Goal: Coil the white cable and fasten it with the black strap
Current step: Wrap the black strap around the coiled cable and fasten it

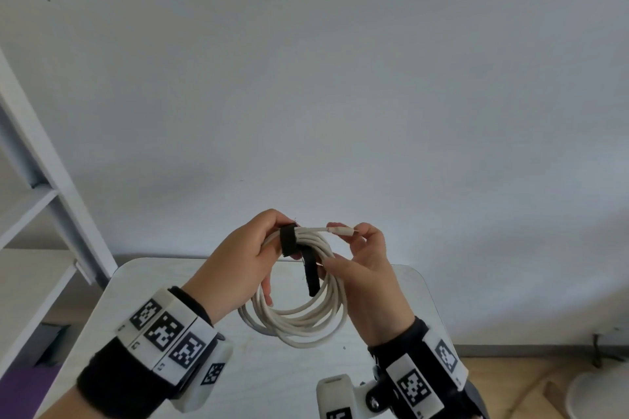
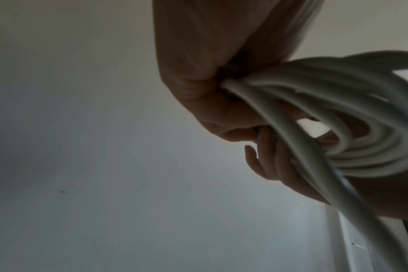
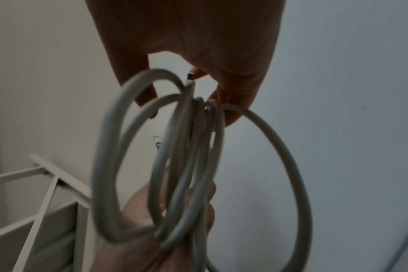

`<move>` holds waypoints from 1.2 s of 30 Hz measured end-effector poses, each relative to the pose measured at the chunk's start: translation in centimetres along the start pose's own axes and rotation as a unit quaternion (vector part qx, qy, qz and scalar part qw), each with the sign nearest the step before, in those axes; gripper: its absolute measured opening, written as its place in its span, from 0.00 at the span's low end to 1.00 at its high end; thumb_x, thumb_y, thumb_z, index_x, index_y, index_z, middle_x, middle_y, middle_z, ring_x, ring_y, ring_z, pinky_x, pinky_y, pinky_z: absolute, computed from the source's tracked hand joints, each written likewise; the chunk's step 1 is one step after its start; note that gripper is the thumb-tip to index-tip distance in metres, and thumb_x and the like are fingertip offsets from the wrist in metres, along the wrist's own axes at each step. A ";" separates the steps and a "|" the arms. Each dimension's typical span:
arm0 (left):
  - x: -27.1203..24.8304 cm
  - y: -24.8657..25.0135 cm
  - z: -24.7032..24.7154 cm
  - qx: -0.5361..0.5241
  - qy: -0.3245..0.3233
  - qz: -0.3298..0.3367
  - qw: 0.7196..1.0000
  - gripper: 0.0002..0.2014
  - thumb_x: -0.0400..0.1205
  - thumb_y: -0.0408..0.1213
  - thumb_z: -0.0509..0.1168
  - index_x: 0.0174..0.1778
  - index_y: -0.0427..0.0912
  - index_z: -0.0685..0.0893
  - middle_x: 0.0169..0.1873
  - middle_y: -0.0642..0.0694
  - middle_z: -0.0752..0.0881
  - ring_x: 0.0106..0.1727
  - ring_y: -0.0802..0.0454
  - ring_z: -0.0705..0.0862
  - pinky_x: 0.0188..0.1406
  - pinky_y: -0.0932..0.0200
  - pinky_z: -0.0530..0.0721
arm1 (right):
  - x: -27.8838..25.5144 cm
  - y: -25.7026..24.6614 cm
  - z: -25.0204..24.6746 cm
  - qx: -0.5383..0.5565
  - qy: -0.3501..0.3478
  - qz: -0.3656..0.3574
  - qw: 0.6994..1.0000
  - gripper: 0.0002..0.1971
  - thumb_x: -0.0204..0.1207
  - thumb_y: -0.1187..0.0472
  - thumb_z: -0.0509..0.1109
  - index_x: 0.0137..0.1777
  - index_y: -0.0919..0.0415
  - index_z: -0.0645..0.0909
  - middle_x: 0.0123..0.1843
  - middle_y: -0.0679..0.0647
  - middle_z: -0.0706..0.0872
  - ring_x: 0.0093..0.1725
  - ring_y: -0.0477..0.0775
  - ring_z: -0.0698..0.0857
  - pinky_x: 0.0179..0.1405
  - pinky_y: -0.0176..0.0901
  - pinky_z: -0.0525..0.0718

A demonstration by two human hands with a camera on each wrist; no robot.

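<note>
The white cable (image 1: 306, 320) hangs in several loops above the table, held between both hands. My left hand (image 1: 248, 258) grips the top of the coil (image 2: 338, 139) where the black strap (image 1: 288, 241) wraps round the strands. The strap's loose tail (image 1: 311, 277) hangs down inside the loops. My right hand (image 1: 360, 258) pinches the cable's plug end (image 1: 342, 231) between thumb and forefinger, its other fingers against the coil's right side. In the right wrist view the loops (image 3: 175, 165) fan out below the fingers and the plug tip (image 3: 190, 76) shows.
A small white table (image 1: 143, 289) lies below the hands, against a plain wall. A white shelf frame (image 1: 44, 160) stands at the left. Wooden floor and a pale round object (image 1: 595, 395) lie at the lower right.
</note>
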State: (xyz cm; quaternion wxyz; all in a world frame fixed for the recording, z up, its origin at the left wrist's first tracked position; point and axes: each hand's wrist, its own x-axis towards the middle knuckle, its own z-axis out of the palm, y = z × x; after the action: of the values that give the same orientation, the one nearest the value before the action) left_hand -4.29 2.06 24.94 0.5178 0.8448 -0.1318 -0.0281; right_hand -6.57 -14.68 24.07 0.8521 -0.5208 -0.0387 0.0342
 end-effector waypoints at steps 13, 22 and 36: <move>-0.3 0.0 -0.1 0.021 0.015 -0.001 1.000 0.06 0.85 0.35 0.55 0.53 0.46 0.76 0.22 0.69 0.84 0.14 0.55 0.78 0.22 0.62 0.83 | -0.8 1.2 1.1 -0.335 -0.045 -0.125 0.933 0.27 0.52 0.78 0.57 0.36 0.41 0.75 0.64 0.51 0.68 0.62 0.60 0.79 0.40 0.30 0.78; -0.3 -0.6 0.0 -0.003 0.018 -0.005 1.000 0.06 0.85 0.37 0.56 0.52 0.47 0.78 0.27 0.49 0.82 0.15 0.52 0.79 0.17 0.60 0.81 | -0.8 1.2 1.7 -0.284 -0.072 -0.074 0.953 0.21 0.52 0.76 0.57 0.37 0.54 0.82 0.57 0.51 0.80 0.44 0.43 0.83 0.45 0.33 0.81; -0.5 -1.2 0.0 0.002 -0.001 -0.017 1.000 0.06 0.85 0.37 0.56 0.52 0.49 0.78 0.40 0.50 0.88 0.16 0.53 0.78 0.18 0.59 0.82 | -0.9 0.9 1.9 -0.419 -0.105 -0.037 0.901 0.31 0.59 0.82 0.61 0.54 0.47 0.72 0.55 0.50 0.72 0.36 0.40 0.75 0.42 0.28 0.78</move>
State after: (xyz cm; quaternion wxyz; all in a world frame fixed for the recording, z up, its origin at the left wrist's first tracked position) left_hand -4.50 2.74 23.81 0.5158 0.8477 -0.1182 -0.0373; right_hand -7.69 -12.73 24.11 0.5466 -0.8214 -0.1582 0.0374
